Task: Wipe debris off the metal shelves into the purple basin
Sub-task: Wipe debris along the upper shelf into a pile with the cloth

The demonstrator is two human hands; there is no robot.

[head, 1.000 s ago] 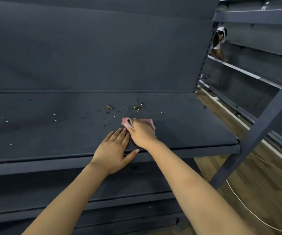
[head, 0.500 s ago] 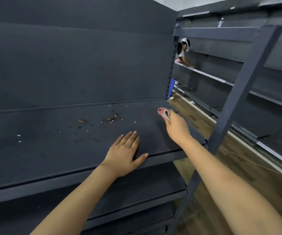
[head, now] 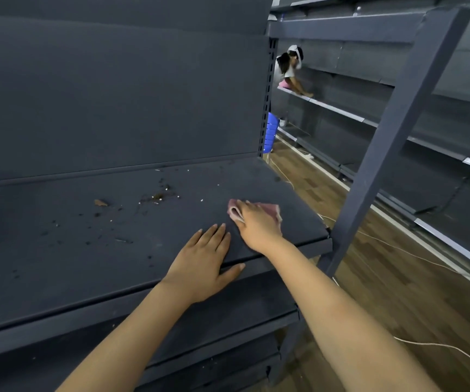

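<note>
A dark metal shelf [head: 58, 264] runs across the view at waist height. Brown crumbs and white specks of debris [head: 157, 197] lie scattered over its middle and left. My right hand [head: 258, 226] grips a folded pink cloth [head: 270, 209] and presses it on the shelf near the right end. My left hand [head: 202, 263] lies flat on the shelf's front edge, fingers straight, just left of the right hand. No purple basin is in view.
A slanted grey upright [head: 392, 131] stands at the shelf's right end. Lower shelves [head: 200, 329] sit below. Across a wooden-floor aisle [head: 397, 278] with white cords are more shelves; another person [head: 289, 70] leans there. A blue object [head: 271, 131] stands behind the shelf post.
My right hand swung the cloth out to the shelf's right end, then drew it back left beside the left hand. The left hand stayed flat on the front edge. My head turned right.
</note>
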